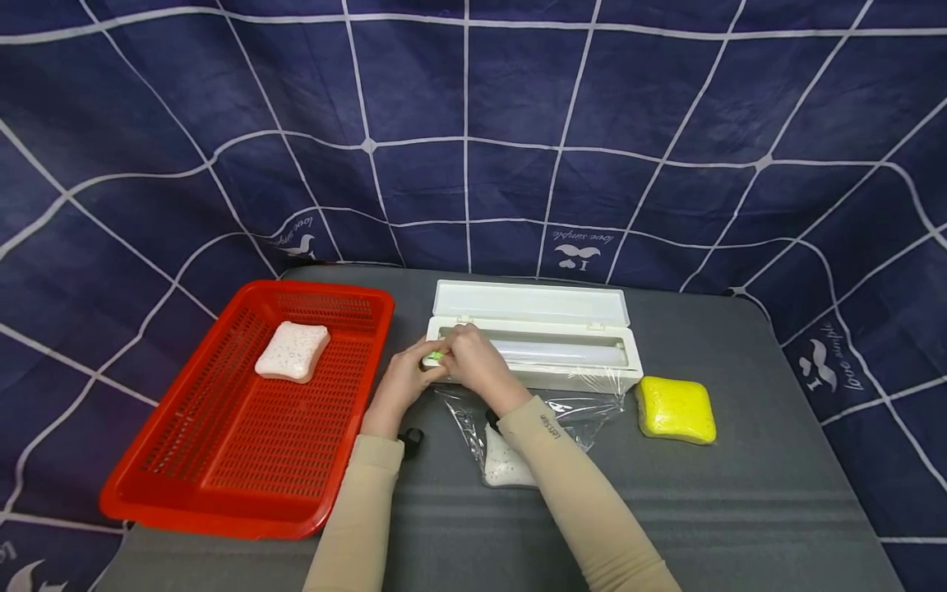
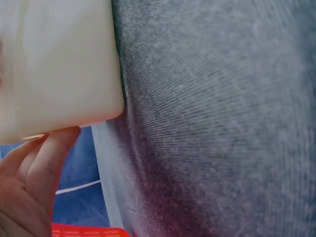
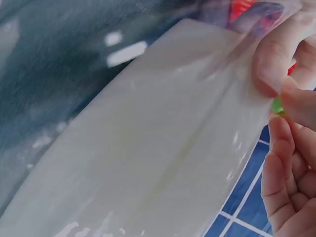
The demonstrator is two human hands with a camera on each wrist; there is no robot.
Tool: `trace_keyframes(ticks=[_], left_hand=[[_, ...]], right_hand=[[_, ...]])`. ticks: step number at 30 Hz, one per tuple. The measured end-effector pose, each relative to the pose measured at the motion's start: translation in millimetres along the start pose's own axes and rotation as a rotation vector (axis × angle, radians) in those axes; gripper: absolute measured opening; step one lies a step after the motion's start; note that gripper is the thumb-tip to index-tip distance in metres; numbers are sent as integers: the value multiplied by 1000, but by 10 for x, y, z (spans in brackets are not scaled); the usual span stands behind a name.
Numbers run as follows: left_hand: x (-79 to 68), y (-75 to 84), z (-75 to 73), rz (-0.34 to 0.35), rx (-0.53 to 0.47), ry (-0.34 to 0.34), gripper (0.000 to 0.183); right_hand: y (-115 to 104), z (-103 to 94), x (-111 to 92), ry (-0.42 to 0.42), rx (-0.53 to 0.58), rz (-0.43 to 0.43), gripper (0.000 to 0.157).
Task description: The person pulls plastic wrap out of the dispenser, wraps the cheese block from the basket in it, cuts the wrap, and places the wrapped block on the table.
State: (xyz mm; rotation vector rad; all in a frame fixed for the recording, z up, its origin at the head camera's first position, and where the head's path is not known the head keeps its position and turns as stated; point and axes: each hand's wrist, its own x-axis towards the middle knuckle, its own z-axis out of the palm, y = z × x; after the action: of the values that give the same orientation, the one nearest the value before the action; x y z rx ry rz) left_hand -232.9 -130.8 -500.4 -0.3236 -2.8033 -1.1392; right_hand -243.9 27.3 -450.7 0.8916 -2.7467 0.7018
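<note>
A white cling film dispenser (image 1: 547, 379) lies on the table with its lid raised behind it, a roll of film (image 1: 562, 353) inside. At its left end my left hand (image 1: 399, 382) grips the end wall, fingers (image 2: 52, 160) against it in the left wrist view. My right hand (image 1: 477, 362) pinches the small green cutter slider (image 1: 436, 356) at the front edge's left end. Clear cling film (image 1: 592, 409) hangs from the front edge toward me. It covers a white speckled sponge (image 1: 509, 462), partly hidden by my right forearm.
On the left stands a red perforated basket (image 1: 296, 526) holding another white speckled sponge (image 1: 292, 352). A yellow sponge (image 1: 676, 409) lies just right of the dispenser. The grey table (image 1: 769, 493) ends at a blue gridded curtain (image 1: 518, 107) behind.
</note>
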Motion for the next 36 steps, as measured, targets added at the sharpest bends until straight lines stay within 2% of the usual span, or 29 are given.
trace_keyframes(ticks=[8,13,16,20,26,30,36], left_hand=[[-28,-4,63,16,5,16,50],[-2,6,67,36,4,12,53],[9,-10,35,22,18,13,56],[-10,-52,-33,-1,31,15,57],[-54,-98,-80,-24,11,-6,56],[-80,-113,-67,-32,12,-5,56],[-92,-87,-32,-16,-7,-1,54]], right_hand=[[51,-2,-70,-2,-91,-3,5],[142,-116,-151,-5,-123,-1,4],[322,-259,-320,23,-101,27,5],[659,-462,-666,85,-82,63,8],[1066,-660,-1083,142,-132,115,8],[1202,-731,-1220,164,-151,109,7],[1259,-801,-1282,179,-165,52,6]])
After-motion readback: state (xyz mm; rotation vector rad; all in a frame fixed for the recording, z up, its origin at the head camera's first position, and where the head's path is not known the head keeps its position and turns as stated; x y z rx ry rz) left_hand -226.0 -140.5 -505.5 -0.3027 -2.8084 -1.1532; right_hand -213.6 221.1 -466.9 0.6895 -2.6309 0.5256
